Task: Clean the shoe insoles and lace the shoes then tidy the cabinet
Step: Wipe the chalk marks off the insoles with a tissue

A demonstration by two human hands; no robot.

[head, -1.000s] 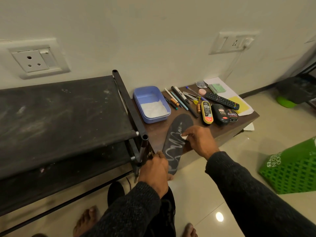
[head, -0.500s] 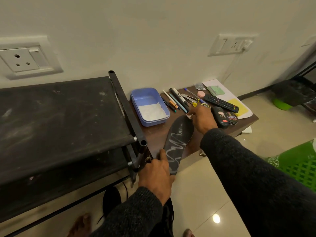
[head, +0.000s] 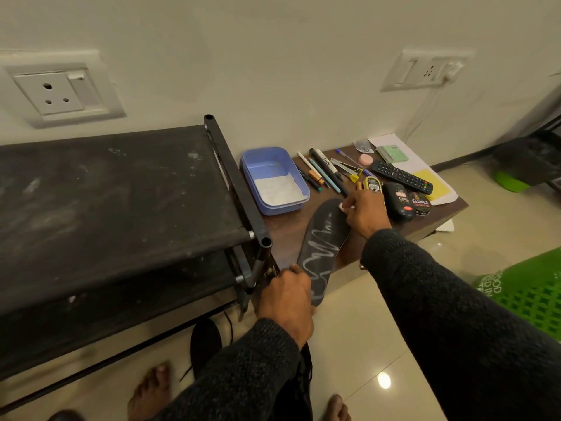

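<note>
The insole [head: 321, 250] lies dark and long on the brown desk [head: 285, 235], its toe end up by the right-hand fingers and its heel end hanging past the desk's near edge. White squiggly smears run along its middle. The left hand [head: 285, 299] grips the heel end, fingers curled round its left edge, just beside the black post of the shoe rack [head: 121, 208]. The right hand [head: 365, 212] sits at the toe end, its fingers pinching a small white wad [head: 346, 207] that touches the insole's tip.

Left of the right-hand fingers, a blue tray [head: 274, 177] holds a white folded cloth. Just beyond those fingers lie pens and markers [head: 326, 174] side by side, a pair of small scissors or tweezers with a yellow tip, and a yellow-and-black polish bottle [head: 372, 184] partly hidden by the hand. To the right of the fingers stand a black polish bottle [head: 399, 202] and a round polish tin [head: 420, 203], touching each other. Farther out lie a remote control [head: 402, 177], a pink disc [head: 365, 160], a green pad and papers.

Below the left-hand fingers, on the tiled floor, a black shoe [head: 205, 341] shows with a loose lace. Bare feet show at the bottom edge, and a green basket [head: 528, 293] sits to the right
</note>
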